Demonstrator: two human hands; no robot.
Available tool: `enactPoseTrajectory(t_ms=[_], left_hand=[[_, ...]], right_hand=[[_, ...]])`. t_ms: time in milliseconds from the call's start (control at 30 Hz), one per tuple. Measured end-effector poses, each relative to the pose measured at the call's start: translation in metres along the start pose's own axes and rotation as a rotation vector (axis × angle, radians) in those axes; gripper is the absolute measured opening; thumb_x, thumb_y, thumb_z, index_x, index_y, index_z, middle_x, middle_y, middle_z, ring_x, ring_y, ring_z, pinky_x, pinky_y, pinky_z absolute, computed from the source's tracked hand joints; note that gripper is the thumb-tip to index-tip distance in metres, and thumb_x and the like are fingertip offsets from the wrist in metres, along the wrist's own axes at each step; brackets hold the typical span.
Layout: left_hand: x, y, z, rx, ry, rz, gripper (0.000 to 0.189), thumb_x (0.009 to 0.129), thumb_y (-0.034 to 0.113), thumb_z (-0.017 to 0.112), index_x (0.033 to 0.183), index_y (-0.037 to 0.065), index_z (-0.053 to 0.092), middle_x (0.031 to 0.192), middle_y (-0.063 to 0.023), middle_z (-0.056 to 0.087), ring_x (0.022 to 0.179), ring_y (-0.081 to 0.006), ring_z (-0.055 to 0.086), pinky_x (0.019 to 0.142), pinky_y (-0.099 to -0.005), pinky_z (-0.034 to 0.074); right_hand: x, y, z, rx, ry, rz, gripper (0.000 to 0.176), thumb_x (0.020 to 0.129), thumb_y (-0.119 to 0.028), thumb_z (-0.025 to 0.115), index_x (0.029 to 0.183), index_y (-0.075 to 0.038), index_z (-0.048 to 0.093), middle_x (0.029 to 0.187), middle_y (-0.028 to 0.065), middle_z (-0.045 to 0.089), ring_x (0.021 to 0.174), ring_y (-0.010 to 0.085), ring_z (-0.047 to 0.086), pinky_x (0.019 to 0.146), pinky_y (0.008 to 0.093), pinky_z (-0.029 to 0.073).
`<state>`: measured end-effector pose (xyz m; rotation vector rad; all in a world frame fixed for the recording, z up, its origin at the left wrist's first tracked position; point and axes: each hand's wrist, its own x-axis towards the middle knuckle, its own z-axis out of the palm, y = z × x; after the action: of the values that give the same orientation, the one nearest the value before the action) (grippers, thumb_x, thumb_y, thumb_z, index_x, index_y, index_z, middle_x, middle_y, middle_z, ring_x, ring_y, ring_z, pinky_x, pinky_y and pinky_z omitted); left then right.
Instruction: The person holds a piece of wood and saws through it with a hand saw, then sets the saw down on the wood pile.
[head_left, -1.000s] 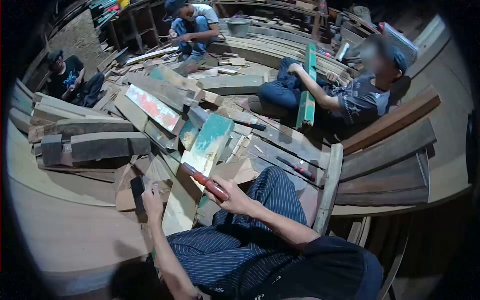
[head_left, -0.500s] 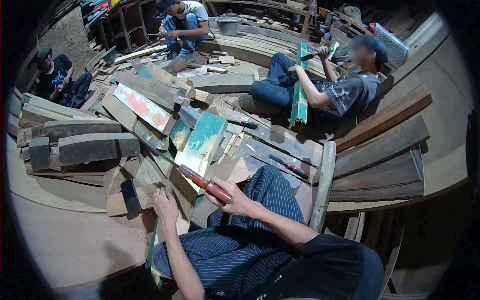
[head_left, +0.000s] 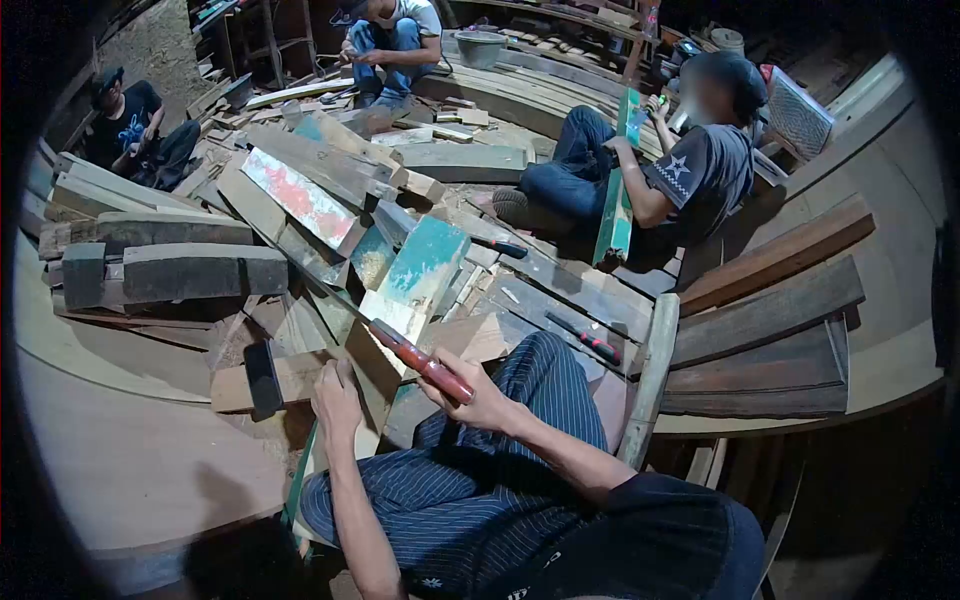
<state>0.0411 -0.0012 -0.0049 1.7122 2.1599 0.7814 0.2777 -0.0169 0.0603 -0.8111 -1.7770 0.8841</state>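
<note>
My right hand (head_left: 466,388) is closed around the red-brown wooden handle of a hand tool (head_left: 405,350). A long, thin, dark blade or shaft runs from it toward the upper left; its exact kind is hard to make out. My left hand (head_left: 338,402) grips the left edge of a wooden board (head_left: 372,395), which stands tilted by my crossed legs and has green paint along its lower edge. Beyond the tool lies a block with worn green paint (head_left: 425,262). Left of my left hand, a black phone (head_left: 263,378) leans on a pale wood piece (head_left: 232,390).
Two tools with black and red handles, one nearer (head_left: 598,347) and one farther (head_left: 503,248), lie on boards. Dark beams (head_left: 205,275) are stacked at left, brown planks (head_left: 770,315) at right. A person (head_left: 700,165) holds a green beam (head_left: 618,205); two others sit farther back.
The view has shifted slightly, so the scene sits a little lower and to the right. My hands keep their holds. The person at right has lowered the hand with the tool.
</note>
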Motion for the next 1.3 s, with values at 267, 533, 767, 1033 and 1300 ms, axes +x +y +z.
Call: enactPoseTrajectory(t_ms=[267,533,767,1033,1300], left_hand=[[-0.001,0.008,-0.005,-0.026,-0.019,-0.031,0.046,0.103,0.033,0.040,0.110,-0.007,0.063,0.104,-0.0300,0.064,0.099,-0.0471,0.060,0.085,-0.0522,0.046],[0.000,0.006,-0.005,-0.017,-0.023,-0.024,0.045,0.102,0.033,0.041,0.110,-0.006,0.063,0.105,-0.0298,0.064,0.099,-0.0469,0.060,0.085,-0.0517,0.046],[0.000,0.005,-0.005,0.002,-0.011,0.012,0.040,0.101,0.028,0.044,0.105,-0.007,0.063,0.101,-0.0300,0.064,0.097,-0.0474,0.060,0.083,-0.0525,0.046],[-0.002,0.005,-0.003,-0.026,0.042,0.015,0.040,0.101,0.030,0.043,0.099,-0.006,0.061,0.098,-0.0292,0.063,0.094,-0.0485,0.059,0.080,-0.0547,0.045],[-0.002,0.003,0.000,-0.016,0.059,0.003,0.045,0.102,0.035,0.042,0.108,-0.006,0.061,0.103,-0.0284,0.064,0.098,-0.0475,0.060,0.083,-0.0541,0.046]], right_hand=[[-0.001,0.001,0.001,0.011,0.004,0.019,0.018,0.087,-0.006,0.069,0.098,-0.003,0.054,0.062,0.0127,0.052,0.050,0.0261,0.058,0.048,0.0331,0.041],[0.000,0.001,0.001,-0.017,0.017,0.005,0.020,0.087,-0.007,0.070,0.098,-0.003,0.055,0.062,0.0130,0.052,0.051,0.0262,0.058,0.049,0.0334,0.042],[-0.002,-0.001,-0.001,-0.015,-0.034,0.084,0.022,0.087,-0.006,0.070,0.097,-0.001,0.052,0.071,0.0167,0.057,0.061,0.0317,0.061,0.053,0.0363,0.045],[-0.004,0.002,0.000,-0.019,-0.031,0.096,0.022,0.087,-0.007,0.070,0.101,-0.002,0.054,0.070,0.0146,0.056,0.059,0.0257,0.060,0.054,0.0328,0.044],[-0.003,-0.001,0.000,-0.040,-0.031,0.061,0.020,0.087,-0.006,0.070,0.099,-0.002,0.055,0.066,0.0155,0.057,0.055,0.0296,0.063,0.049,0.0340,0.044]])
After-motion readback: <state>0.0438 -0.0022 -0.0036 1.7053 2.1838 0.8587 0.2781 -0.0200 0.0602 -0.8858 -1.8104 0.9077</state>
